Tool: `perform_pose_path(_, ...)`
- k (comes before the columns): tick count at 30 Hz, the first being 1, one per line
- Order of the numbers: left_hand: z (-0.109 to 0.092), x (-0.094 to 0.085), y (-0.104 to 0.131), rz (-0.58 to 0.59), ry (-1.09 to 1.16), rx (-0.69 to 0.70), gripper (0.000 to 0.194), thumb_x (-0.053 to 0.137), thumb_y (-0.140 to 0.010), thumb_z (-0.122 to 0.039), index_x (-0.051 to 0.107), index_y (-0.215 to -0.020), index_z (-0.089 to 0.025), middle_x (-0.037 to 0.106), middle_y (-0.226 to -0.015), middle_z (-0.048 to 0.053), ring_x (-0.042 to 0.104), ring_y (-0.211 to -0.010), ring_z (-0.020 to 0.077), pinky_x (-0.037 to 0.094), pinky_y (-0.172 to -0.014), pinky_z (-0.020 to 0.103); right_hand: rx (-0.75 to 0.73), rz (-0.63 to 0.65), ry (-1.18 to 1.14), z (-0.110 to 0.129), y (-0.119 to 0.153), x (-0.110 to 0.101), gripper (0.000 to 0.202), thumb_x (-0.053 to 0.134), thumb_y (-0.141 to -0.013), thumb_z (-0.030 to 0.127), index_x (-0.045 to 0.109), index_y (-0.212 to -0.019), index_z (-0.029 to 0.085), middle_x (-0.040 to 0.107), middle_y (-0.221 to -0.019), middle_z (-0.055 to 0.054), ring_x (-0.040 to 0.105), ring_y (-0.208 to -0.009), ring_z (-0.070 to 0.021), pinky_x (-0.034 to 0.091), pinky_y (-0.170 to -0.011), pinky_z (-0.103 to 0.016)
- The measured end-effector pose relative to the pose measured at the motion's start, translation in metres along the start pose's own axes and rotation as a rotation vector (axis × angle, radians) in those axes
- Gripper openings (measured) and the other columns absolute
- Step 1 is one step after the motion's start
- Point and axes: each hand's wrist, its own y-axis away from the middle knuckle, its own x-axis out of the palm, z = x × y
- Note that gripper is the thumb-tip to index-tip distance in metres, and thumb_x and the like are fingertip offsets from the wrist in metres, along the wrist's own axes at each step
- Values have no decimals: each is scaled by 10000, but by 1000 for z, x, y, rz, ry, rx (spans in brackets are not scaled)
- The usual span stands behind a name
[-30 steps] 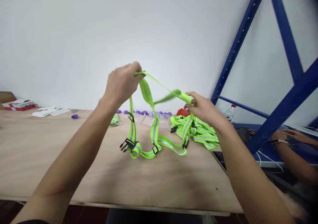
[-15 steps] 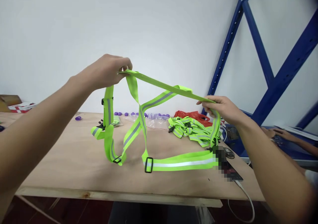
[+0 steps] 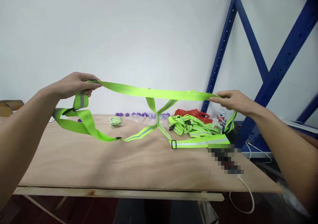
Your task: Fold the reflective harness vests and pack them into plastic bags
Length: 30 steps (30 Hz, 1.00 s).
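Two hands, each pinched closed on one hi-vis harness: L hand has L part of top band, R hand its R part, all held up over table, strap pile beyond at R. Vs. prev. frames, hands are farther apart & band's gone from slanted to near-level; prob. means layout's easier to read, tho L-side loops look folded over.

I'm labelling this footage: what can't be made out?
Head view:
Dark object on the table: pixelated.
Black piece in the left hand: partly covered by the hand.
Green strap inside the right hand: hidden by it.
Bottle lettering: too small.
Left forearm: cut by left edge.
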Motion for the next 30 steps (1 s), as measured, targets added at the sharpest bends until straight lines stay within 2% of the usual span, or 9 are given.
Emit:
perform_pose_path(4, -3, -2, 6, 8, 89, -68, 549, 739, -707, -726, 689, -840, -196, 509, -606, -4, 449, -589, 121, 516, -621, 364, 11, 131, -203, 3, 5, -9, 446, 665, -824, 622, 672, -805, 177, 296, -529, 59, 221, -500, -90, 115, -536, -360)
perform_pose_path(6, -1, -1, 8, 97, 148, -124, 561, 732, -685, -750, 658, -780, -202, 494, -611, -7, 411, -565, 111, 539, -641, 394, 5, 191, -296, 0, 5, -12, 433, 680, -821, 603, 604, -698, 195, 301, -540, 53, 228, -498, -86, 114, -536, -370)
perform_pose_path(8, 2, 1, 11, 208, 145, -174, 531, 725, -702, -734, 647, -752, -211, 513, -620, 2, 405, -542, 113, 504, -565, 350, 4, 241, -359, -5, 4, -12, 429, 707, -806, 572, 565, -645, 200, 351, -567, 31, 266, -504, -89, 140, -522, -367)
perform_pose_path(10, 7, 6, 13, 280, 84, -193, 483, 709, -745, -695, 654, -735, -216, 548, -627, 13, 429, -523, 118, 434, -491, 300, 14, 280, -390, -11, 2, -8, 374, 738, -785, 534, 615, -705, 190, 408, -604, 11, 312, -517, -98, 188, -504, -353)
perform_pose_path(13, 14, 16, 13, 296, -17, -178, 483, 663, -797, -685, 661, -702, -212, 574, -612, 10, 463, -484, 113, 402, -449, 272, 41, 304, -374, -16, -3, 3, 385, 778, -739, 528, 682, -870, 179, 487, -629, 2, 404, -533, -115, 278, -480, -311)
perform_pose_path(18, 28, 37, 2, 211, -78, -163, 569, 591, -793, -776, 678, -721, -218, 619, -613, 4, 520, -496, 131, 442, -445, 282, 81, 267, -278, -14, -12, 28, 500, 788, -699, 609, 706, -932, 174, 555, -581, 2, 523, -515, -140, 357, -460, -270)
perform_pose_path(23, 37, 53, -16, 42, -162, -169, 688, 482, -765, -882, 664, -847, -223, 734, -790, 17, 622, -584, 176, 513, -529, 332, 69, 205, -265, -19, -22, 44, 452, 777, -726, 604, 705, -931, 208, 592, -581, -10, 594, -542, -178, 395, -496, -284)
perform_pose_path(27, 40, 59, -26, -81, -259, -99, 615, 429, -854, -817, 598, -928, -231, 748, -815, -5, 627, -519, 150, 489, -503, 304, 40, 230, -239, -19, -22, 53, 433, 746, -751, 626, 680, -865, 213, 599, -594, -12, 599, -540, -174, 399, -505, -281)
perform_pose_path(30, 43, 60, -28, -80, -283, -139, 510, 454, -904, -722, 598, -916, -232, 748, -833, -9, 648, -545, 158, 505, -535, 312, 2, 210, -194, -14, -19, 58, 459, 718, -758, 652, 687, -867, 207, 582, -564, -4, 550, -506, -155, 387, -497, -279)
